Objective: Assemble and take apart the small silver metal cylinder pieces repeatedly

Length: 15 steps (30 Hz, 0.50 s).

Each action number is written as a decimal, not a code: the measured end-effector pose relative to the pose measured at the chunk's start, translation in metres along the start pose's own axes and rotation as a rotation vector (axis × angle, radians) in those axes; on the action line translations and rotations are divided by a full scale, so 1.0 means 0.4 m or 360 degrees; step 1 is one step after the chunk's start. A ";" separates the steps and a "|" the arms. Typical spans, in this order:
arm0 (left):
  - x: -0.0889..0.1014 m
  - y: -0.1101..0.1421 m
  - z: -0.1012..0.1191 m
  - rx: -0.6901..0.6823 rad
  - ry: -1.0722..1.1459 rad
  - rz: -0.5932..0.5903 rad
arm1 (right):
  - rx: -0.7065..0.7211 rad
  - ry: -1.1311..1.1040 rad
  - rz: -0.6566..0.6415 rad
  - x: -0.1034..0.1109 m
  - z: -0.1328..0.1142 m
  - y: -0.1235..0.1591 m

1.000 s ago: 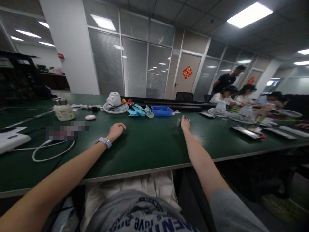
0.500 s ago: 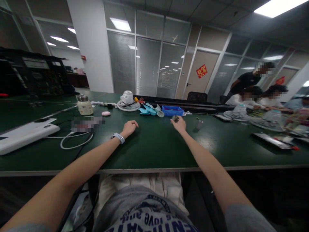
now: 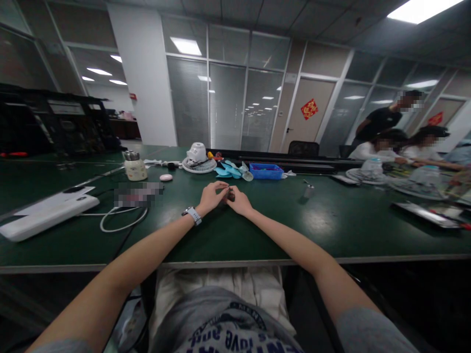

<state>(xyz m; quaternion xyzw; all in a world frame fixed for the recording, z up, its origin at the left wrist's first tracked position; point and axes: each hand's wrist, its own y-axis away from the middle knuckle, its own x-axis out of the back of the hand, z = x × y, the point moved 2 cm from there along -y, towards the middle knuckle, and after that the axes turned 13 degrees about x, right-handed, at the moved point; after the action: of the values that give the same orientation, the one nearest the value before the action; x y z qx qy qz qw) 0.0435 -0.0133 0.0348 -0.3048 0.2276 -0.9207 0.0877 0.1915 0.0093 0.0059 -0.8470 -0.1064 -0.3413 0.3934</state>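
Note:
Over the middle of the table, my right hand (image 3: 239, 202) pinches a small, dark metallic part (image 3: 231, 194), mostly covered by fingers. My left hand (image 3: 214, 197), with a watch on its wrist, meets it from the other side, fingers closed at the same part. To the right stands a small silver cylinder (image 3: 309, 190) with a thin pin on top. Behind the hands are light-blue fan blades (image 3: 228, 169) and a blue plastic basket (image 3: 265, 171).
A white fan head with its grille (image 3: 198, 165), a cream flask (image 3: 134, 168) and a pink oval object (image 3: 166, 177) lie back left. White cable (image 3: 121, 228) loops beside a long white device (image 3: 51, 215). Several people work at far right, near clear-wrapped fan parts (image 3: 371, 172).
My right hand has brought the small part leftward and nearer to me. My left hand has moved right to meet it, and its fingers are now at the part.

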 end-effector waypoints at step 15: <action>0.040 -0.028 -0.070 0.0291 -0.0147 -0.0029 | -0.0013 -0.0030 0.0034 0.001 -0.012 0.004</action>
<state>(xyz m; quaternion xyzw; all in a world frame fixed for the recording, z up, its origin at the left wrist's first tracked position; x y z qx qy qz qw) 0.0134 0.0022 0.0286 -0.3397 0.1354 -0.9233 0.1171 0.1900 0.0044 0.0074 -0.8529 -0.0997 -0.3296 0.3924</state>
